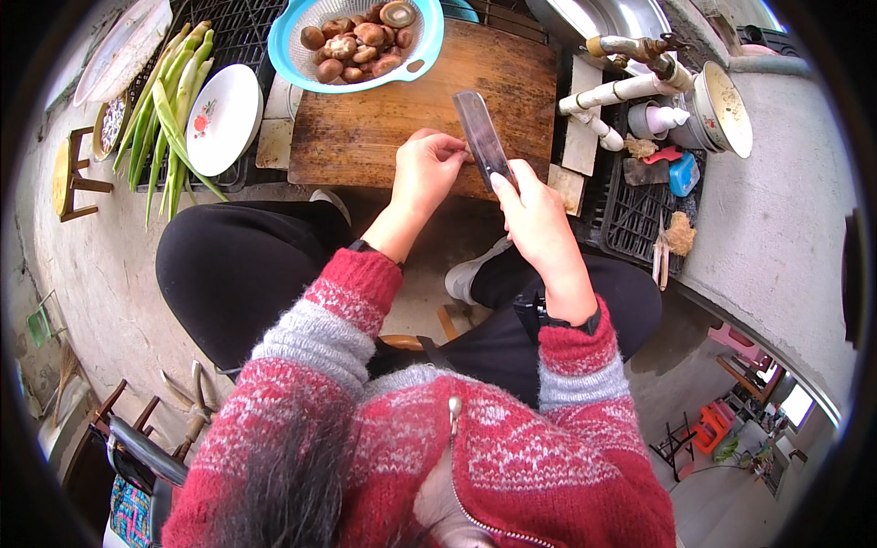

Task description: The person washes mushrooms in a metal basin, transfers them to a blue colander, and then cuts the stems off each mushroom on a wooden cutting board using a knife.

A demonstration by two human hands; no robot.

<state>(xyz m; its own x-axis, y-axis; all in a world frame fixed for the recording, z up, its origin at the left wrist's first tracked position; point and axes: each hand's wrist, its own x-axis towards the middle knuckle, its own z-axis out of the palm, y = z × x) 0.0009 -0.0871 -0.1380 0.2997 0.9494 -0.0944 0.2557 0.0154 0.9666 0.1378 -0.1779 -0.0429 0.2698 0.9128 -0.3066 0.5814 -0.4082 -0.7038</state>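
Observation:
My right hand (531, 205) is closed on a cleaver (482, 127), its blade tilted up over the wooden cutting board (356, 137). To its left, my left hand (428, 161) pinches something small at the fingertips beside the blade; the fingers mostly hide it and its kind cannot be told. Brown mushrooms (368, 34) lie in a blue-rimmed colander (274, 41) at the back of the board.
Long green stalks (175, 103) and a white oval plate (223, 120) are at the left. Taps and white pipes (616, 94), a metal basin (589, 17), enamel bowls (723, 109) and a black crate (634, 226) stand at the right.

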